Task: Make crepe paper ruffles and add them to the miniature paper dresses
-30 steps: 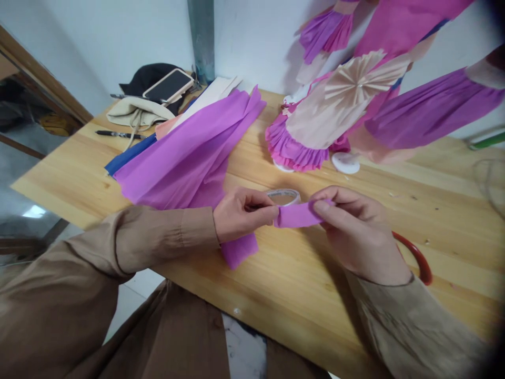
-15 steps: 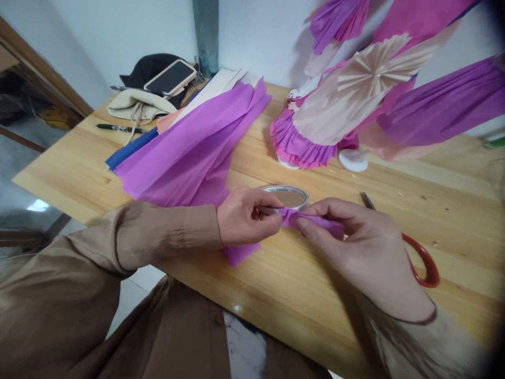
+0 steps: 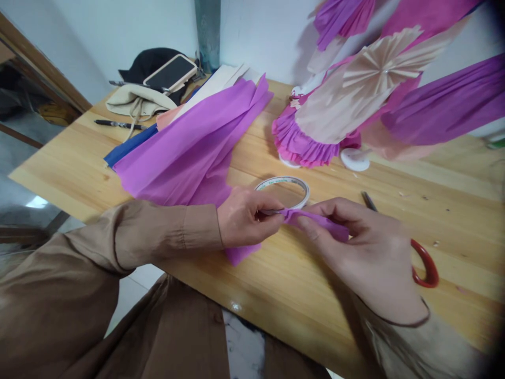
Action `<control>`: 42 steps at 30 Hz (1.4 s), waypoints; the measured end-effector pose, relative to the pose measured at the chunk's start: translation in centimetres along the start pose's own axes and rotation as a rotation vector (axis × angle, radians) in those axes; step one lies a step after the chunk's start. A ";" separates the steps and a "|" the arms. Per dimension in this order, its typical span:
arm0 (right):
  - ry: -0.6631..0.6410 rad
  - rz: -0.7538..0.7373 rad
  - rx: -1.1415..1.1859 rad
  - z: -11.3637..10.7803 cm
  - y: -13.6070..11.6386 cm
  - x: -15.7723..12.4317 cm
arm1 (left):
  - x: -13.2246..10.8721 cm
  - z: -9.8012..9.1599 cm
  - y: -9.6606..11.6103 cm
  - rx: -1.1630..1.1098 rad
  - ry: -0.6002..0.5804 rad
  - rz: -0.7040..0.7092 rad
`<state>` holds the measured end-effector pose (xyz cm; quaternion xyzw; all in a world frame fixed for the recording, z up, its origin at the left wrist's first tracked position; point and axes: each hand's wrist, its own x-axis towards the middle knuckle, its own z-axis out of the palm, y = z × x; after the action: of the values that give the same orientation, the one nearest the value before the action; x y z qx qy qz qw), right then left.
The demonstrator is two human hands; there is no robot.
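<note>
The left hand (image 3: 248, 221), thumb and forefinger closed on one end of a narrow purple crepe-paper strip (image 3: 337, 230), and the right hand (image 3: 366, 258), pinching it farther along, support it above the pale wooden tabletop (image 3: 284, 295) near a white tape ring (image 3: 305, 193), apparently to secure its folds.

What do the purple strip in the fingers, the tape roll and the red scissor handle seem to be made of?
Purple strip: probably crepe paper, though thin fabric is possible; matte, with soft creases where it is pinched.
Tape roll: its white printed ring looks like smooth card or plastic; which, I cannot tell.
Red scissor handle: likely plastic, given its even colour and slight gloss.
</note>
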<state>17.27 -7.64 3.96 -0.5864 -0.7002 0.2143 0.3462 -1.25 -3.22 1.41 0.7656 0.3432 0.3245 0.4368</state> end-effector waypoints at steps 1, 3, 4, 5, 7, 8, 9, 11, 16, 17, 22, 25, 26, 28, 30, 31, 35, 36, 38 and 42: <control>-0.004 -0.003 -0.009 0.0 0.0 -0.1 | 0.0 0.0 0.0 0.009 0.005 0.004; -0.002 -0.014 -0.008 0.2 -0.2 -0.2 | 0.0 0.1 0.1 0.022 0.019 0.007; -0.006 -0.024 -0.002 0.2 -0.2 -0.3 | 0.0 0.1 0.1 0.028 0.021 0.009; -0.018 -0.037 0.007 0.3 -0.3 -0.4 | 0.0 0.1 0.2 0.032 0.022 0.013; -0.043 -0.061 0.024 0.4 -0.4 -0.5 | -0.1 0.1 0.2 0.040 0.015 0.028; -0.048 -0.067 0.032 0.4 -0.4 -0.5 | -0.1 0.1 0.2 0.043 0.013 0.033; -0.052 -0.064 0.039 0.4 -0.5 -0.5 | -0.1 0.0 0.2 0.043 0.006 0.035; -0.040 -0.055 0.054 0.3 -0.4 -0.4 | -0.1 0.0 0.2 0.041 -0.001 0.034; -0.011 -0.028 0.023 0.1 0.1 -0.4 | 0.1 0.2 0.1 0.029 0.010 0.021; -0.010 -0.024 0.018 0.1 0.3 -0.4 | 0.1 0.2 0.1 0.029 0.013 0.022; -0.015 -0.027 0.010 0.2 0.3 -0.1 | 0.0 0.1 0.1 0.036 -0.001 0.027; -0.012 -0.017 0.009 0.2 0.2 -0.1 | -0.1 0.1 0.0 0.032 0.005 0.044; -0.009 -0.009 0.014 0.2 0.2 -0.1 | -0.1 0.1 0.0 0.039 0.010 0.056; -0.012 0.007 0.035 0.2 0.2 -0.1 | -0.1 0.2 0.0 0.063 0.009 0.079; -0.024 0.031 0.064 0.2 0.4 -0.1 | -0.2 0.3 0.0 0.083 0.016 0.109; -0.030 0.044 0.075 0.2 0.5 -0.1 | -0.2 0.3 -0.1 0.091 0.023 0.122; -0.034 0.081 0.106 0.3 0.8 0.3 | -0.2 0.3 -0.3 0.123 0.011 0.199; -0.036 0.085 0.114 0.3 0.8 0.4 | -0.1 0.2 -0.3 0.124 -0.008 0.221; -0.039 0.084 0.122 0.3 0.7 0.6 | 0.0 0.1 -0.4 0.102 -0.017 0.240; -0.042 0.026 0.118 0.0 0.4 0.7 | 0.1 -0.1 -0.4 0.012 -0.067 0.118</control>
<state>17.51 -6.87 3.83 -0.5695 -0.6858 0.2719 0.3626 -1.34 -2.98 1.12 0.7976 0.2847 0.3216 0.4235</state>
